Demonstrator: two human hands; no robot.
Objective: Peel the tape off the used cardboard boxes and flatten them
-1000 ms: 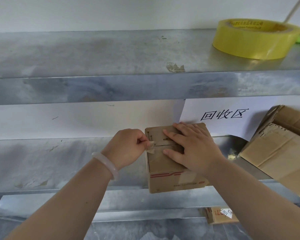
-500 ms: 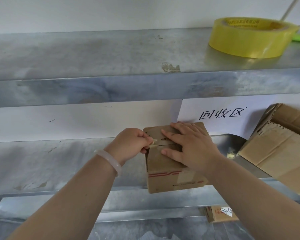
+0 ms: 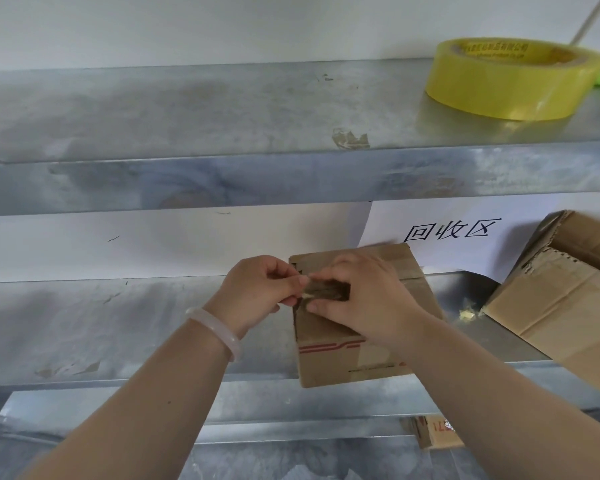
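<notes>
Head view. On the middle shelf (image 3: 118, 323), near its front edge: a small box (image 3: 343, 351), upright, with a red stripe across the near face.

Left hand (image 3: 257, 292): at the box's upper left corner, fingers curled in, thumb and forefinger pinching the end of a tape strip (image 3: 326, 289). Pale bracelet (image 3: 215, 332) on that wrist.

Tape strip: dark and crumpled, stretched between the two hands over the box's top left edge, far end hidden under the right fingers.

Right hand (image 3: 364, 299): on top of the box, fingers bent down over the strip, thumb pressed against the near face, gripping the box. Cannot tell whether it pinches the tape as well.

Further right on the same shelf: a larger box (image 3: 561, 306), open and tilted, torn along one flap. Between the two boxes, a crumpled tape scrap (image 3: 468, 311).

On the wall behind: a paper sign (image 3: 447, 233) with three printed characters.

On the upper shelf (image 3: 187, 109): a yellow tape roll (image 3: 510, 81) lying flat at the right, and a tape bit (image 3: 349, 138) stuck near the front edge.

Below the middle shelf: a cardboard piece (image 3: 430, 431) with red print, partly seen.
</notes>
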